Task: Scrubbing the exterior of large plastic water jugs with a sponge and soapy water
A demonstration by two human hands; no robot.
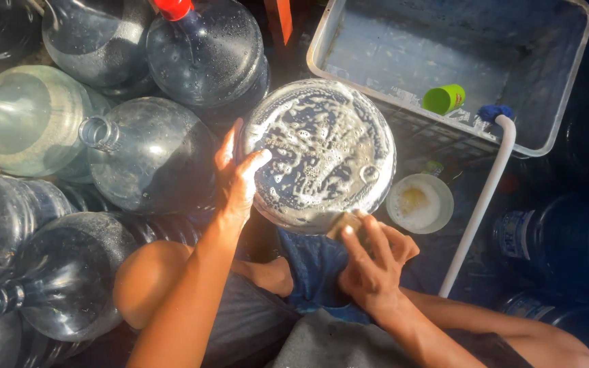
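The left hand (238,178) is bracing open-palmed against the left flank of the soapy water jug (318,155), whose base is facing up. The right hand (369,262) is pinching a scrub pad (346,225) against the jug's near rim, directly ahead of its fingers.

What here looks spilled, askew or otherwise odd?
Nothing looks damaged. The soapy jug held by both hands is covered in suds, the green cup lies tipped in the grey tub, and empty jugs lie piled sideways.
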